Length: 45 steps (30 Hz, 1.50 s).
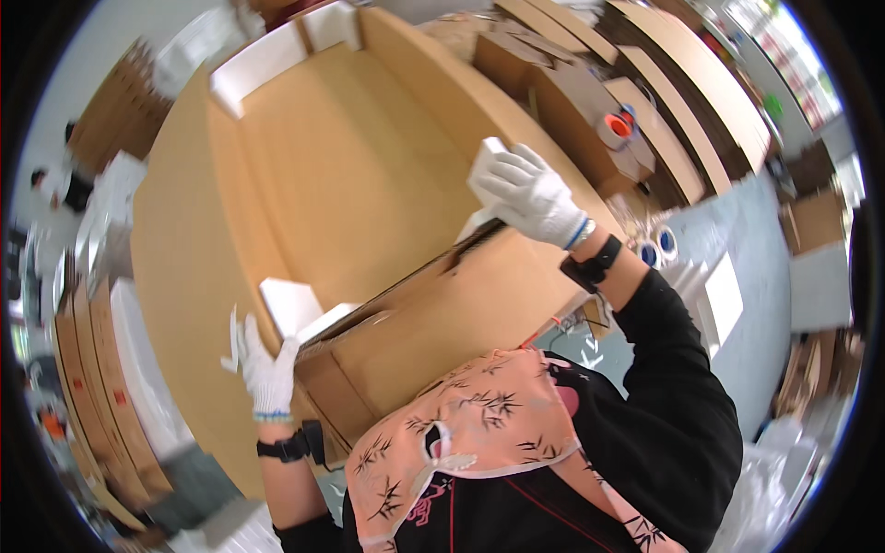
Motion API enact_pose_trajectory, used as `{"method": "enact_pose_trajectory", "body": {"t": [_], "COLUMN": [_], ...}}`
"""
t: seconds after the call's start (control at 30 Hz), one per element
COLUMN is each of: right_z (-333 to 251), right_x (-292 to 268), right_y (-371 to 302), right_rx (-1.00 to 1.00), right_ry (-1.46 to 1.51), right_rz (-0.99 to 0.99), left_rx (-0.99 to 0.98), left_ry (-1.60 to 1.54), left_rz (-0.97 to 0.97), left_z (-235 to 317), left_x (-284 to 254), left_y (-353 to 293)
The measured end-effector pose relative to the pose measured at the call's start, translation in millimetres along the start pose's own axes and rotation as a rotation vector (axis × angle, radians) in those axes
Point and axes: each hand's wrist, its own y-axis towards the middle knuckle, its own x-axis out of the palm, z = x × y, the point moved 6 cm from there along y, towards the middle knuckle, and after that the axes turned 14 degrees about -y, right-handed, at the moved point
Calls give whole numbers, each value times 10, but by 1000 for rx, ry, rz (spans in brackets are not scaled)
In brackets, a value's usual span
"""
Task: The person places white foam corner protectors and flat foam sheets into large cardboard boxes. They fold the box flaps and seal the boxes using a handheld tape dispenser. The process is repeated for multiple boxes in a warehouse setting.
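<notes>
corner pieces (291, 306) inside carton (341, 161)

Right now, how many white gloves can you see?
2: one glove covers your left hand, at the near left corner of the open box; another glove covers your right hand, against white padding.

Carton (341, 157): long, brown cardboard, open-topped, extending ahead of both sets of fingers. One white block (484, 173) sat under the right fingers (522, 164), at the near-right corner. A second, L-shaped white block (290, 304) stood just inward of the left fingers (252, 343). Two far white blocks (261, 66) lined the end wall, well ahead. White strip (233, 339) just outside the left fingers; blurred, attachment uncertain.
</notes>
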Motion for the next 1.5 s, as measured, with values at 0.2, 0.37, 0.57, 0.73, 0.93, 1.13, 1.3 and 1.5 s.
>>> {"method": "enact_pose_trajectory", "body": {"t": [0.2,0.37,0.57,0.73,0.93,1.13,1.3,1.5], "right_z": [541,903,633,570,525,445,300,324], "right_x": [-592,-1565,-2199,-1966,-1891,-1754,-1853,-2215], "right_y": [-1429,-3799,-4822,-4872,-4665,-4665,-4538,-4033], "right_rx": [570,1322,1742,1809,1571,1472,1379,1304], "right_ry": [-402,-1071,-1001,-646,-767,-723,-830,-681], "right_rz": [67,97,-185,-307,-331,-269,-138,533], "left_rx": [-41,-34,-22,-23,-11,12,33,39], "left_ry": [27,88,104,79,119,11,-1,-10], "left_rz": [-65,-78,-84,-60,-37,-37,-36,-29], "left_z": [19,193,143,91,176,86,124,-86], "left_x": [-6,-65,-19,-34,-38,-9,-3,45], "left_y": [-16,-71,-52,-36,-71,-40,-59,-8]}}
